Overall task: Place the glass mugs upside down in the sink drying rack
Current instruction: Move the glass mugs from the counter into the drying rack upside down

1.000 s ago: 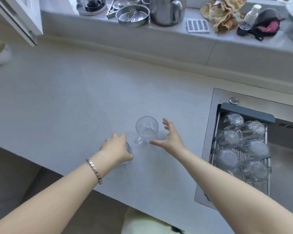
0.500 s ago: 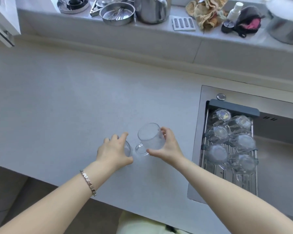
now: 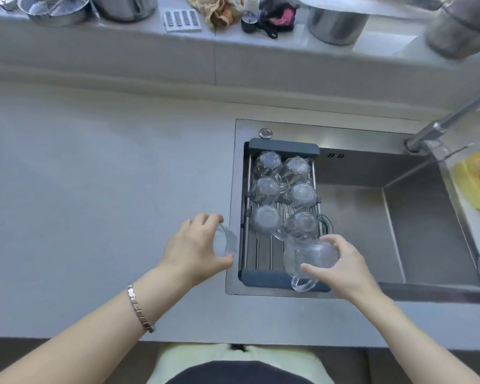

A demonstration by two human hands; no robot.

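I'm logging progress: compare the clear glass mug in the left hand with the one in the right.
The clear glass mug in the left hand hangs over the grey countertop; the right hand's mug is over the dark-framed drying rack. The left mug is mostly hidden; the right shows its handle, bottom up. Both are gripped.

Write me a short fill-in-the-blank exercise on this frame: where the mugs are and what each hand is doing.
1. The drying rack already holds ___ upturned mugs.
2. The right hand holds a mug over the rack's ___ end.
3. The left hand holds another mug above the ___, beside the sink.
4. A bracelet sits on the ___ wrist.

Missing words: six; near; counter; left
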